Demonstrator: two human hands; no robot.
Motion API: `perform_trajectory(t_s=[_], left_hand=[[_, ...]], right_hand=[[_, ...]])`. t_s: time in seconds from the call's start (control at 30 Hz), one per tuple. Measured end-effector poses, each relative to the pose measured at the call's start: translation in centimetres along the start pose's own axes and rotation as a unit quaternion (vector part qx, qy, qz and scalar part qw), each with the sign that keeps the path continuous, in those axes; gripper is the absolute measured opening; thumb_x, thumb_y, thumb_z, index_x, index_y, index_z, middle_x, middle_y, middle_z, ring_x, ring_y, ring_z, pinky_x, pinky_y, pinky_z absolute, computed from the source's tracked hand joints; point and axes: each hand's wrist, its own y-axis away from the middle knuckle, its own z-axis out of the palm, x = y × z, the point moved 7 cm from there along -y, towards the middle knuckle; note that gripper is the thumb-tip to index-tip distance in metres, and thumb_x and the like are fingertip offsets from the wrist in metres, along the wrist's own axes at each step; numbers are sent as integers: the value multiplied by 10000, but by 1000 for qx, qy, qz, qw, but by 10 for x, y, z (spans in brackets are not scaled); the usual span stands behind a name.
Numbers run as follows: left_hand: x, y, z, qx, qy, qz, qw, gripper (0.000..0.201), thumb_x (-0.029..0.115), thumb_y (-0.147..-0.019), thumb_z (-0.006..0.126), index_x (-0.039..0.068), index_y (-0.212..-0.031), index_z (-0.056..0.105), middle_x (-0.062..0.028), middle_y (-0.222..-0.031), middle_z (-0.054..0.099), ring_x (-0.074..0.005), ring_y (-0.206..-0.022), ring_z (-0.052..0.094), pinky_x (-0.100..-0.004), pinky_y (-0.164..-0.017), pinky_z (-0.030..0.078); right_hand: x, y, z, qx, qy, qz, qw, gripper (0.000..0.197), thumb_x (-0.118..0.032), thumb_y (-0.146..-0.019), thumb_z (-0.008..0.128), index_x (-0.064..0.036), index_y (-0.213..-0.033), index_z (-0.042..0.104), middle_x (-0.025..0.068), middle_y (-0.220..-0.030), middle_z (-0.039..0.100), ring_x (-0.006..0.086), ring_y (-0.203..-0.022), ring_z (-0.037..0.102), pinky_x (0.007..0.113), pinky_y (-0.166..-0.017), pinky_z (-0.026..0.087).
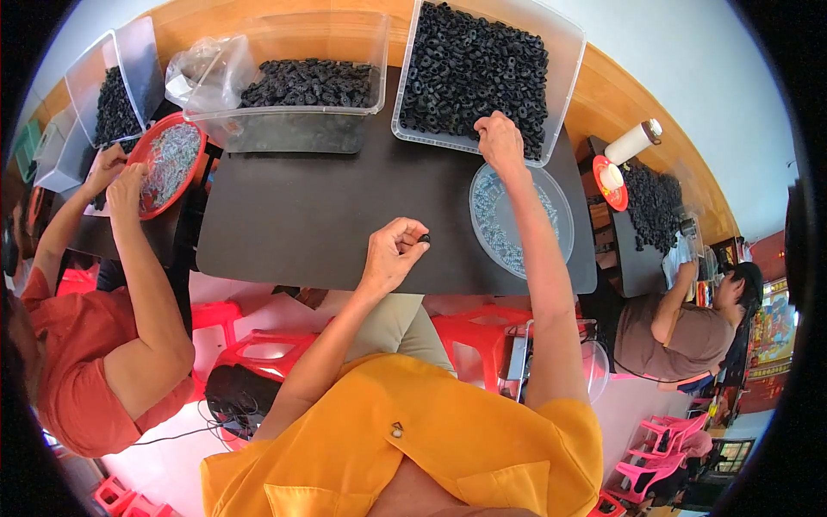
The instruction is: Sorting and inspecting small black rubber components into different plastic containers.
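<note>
My left hand (394, 257) is closed above the front of the dark table, pinching a small black part (423, 238) between thumb and fingers. My right hand (501, 142) reaches over the near wall of a clear plastic bin filled with small black ring-shaped parts (474, 73). Its fingers are curled together with their tips down among the parts; whether one is between them is hidden. Under my right forearm lies a round clear tray (479, 213) with many small, shiny, pale pieces spread in it.
Another clear bin of black parts (301, 84) stands at the back left, beside a plastic bag (207, 73). To the left, a co-worker's hands (121, 177) are at a red basket (202, 155). Another person (676, 332) sits at a table on the right.
</note>
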Motion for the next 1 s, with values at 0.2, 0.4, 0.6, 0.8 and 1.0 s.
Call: perform_trajectory(t_s=[0.2,0.4,0.6,0.8,1.0], left_hand=[[-1,-1,-1,1,7,0,1000,170,-48,-734,649,-5,-887,588,-46,-794,601,-65,-677,572,-207,-613,479],[-1,0,0,-5,9,0,1000,160,-43,-739,644,-8,-883,586,-49,-796,595,-71,-670,571,-213,-608,478],[-1,1,1,-12,3,-2,1000,151,-40,-740,640,-10,-875,580,-49,-803,588,-73,-663,565,-215,-601,472],[6,2,-2,-4,-11,11,1000,152,-48,-740,640,-4,-880,602,-57,-829,589,-79,-682,577,-213,-607,470],[-2,-1,-5,-2,50,-5,999,183,-65,-751,635,9,-919,649,-28,-836,588,-67,-732,579,-191,-637,452]], right_hand=[[-18,-6,9,-79,110,-16,991,60,-73,-700,624,-25,-731,643,157,-866,603,336,-778,630,420,-678,510],[-16,-3,13,-33,131,38,990,66,-86,-694,642,-28,-725,638,141,-865,618,333,-749,641,400,-632,518],[-8,-9,23,-49,133,48,989,86,-135,-722,658,-55,-710,629,146,-829,636,339,-752,637,425,-668,507],[-12,0,-11,25,-55,81,995,65,-92,-721,627,-37,-754,620,178,-745,640,335,-686,637,400,-656,515],[-35,47,-30,-36,-468,140,872,99,-67,-804,607,1,-866,643,27,-736,617,83,-624,579,224,-575,489]])
